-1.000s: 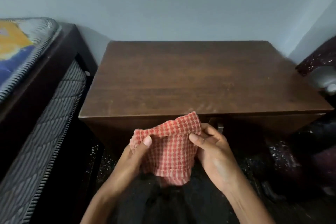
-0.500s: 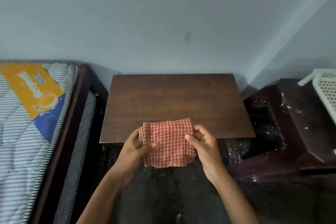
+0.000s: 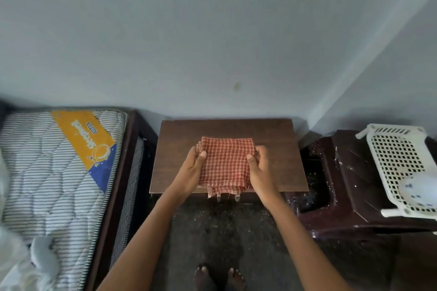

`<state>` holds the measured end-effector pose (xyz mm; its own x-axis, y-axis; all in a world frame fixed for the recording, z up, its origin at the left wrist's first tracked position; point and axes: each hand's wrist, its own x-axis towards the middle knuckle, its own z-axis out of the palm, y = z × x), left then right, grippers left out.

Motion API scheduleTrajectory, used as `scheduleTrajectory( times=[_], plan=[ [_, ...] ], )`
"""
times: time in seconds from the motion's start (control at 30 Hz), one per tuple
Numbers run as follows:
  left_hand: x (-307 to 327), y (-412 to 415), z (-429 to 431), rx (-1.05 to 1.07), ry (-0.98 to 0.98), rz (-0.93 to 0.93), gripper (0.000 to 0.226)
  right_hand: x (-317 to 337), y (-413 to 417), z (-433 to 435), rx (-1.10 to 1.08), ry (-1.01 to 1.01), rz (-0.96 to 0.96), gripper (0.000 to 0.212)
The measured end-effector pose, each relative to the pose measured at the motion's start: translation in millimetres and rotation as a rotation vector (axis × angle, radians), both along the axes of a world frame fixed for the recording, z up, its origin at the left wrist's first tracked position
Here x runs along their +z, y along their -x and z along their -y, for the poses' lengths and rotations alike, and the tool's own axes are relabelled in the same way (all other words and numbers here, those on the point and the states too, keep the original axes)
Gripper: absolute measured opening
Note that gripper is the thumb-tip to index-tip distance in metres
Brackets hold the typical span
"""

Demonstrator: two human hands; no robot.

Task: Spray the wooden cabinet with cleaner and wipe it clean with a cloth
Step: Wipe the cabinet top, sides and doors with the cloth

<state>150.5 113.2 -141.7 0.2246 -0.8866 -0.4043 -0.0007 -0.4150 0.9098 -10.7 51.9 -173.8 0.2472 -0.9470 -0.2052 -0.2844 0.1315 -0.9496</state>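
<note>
Cloth (image 3: 226,165), now folded squarer over cabinet (image 3: 179,149): left hand (image 3: 192,169), right hand (image 3: 261,168) pinching its sides; best kept flat, layered for wiping.

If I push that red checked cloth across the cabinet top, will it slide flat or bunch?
Probably bunches: the cloth is soft, its folded layers sagging over the cabinet edge. Likely light; both hands hold it easily.

cloth (image 3: 227,163): red-orange and pale check | cabinet (image 3: 279,149) top: dark brown wood grain | mattress (image 3: 47,172): white with thin dark stripes, yellow and blue label | basket (image 3: 399,163): cream, perforated grid | wall (image 3: 212,30): pale grey-blue | floor (image 3: 224,231): dark, speckled
</note>
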Motion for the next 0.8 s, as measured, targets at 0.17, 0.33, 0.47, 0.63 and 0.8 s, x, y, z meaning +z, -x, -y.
scheduleTrajectory(
  times=[0.17,0.33,0.47,0.63,0.8],
  plan=[
    [1,2,12,-0.014,-0.007,0.006,0.022,5,1,11,-0.027,0.055,-0.111,0.006],
    [14,10,34,-0.045,0.002,0.004,0.024,25,14,27,-0.087,0.065,-0.129,0.005],
    [30,42,69,-0.103,0.013,-0.001,0.016,53,56,54,-0.143,0.095,-0.233,0.008],
    [48,121,128,-0.195,0.038,0.005,0.027,94,145,117,-0.123,0.069,-0.419,0.008],
    [43,229,186,-0.221,0.06,0.039,0.024,128,252,194,-0.039,0.007,-0.752,0.011]
  ],
)
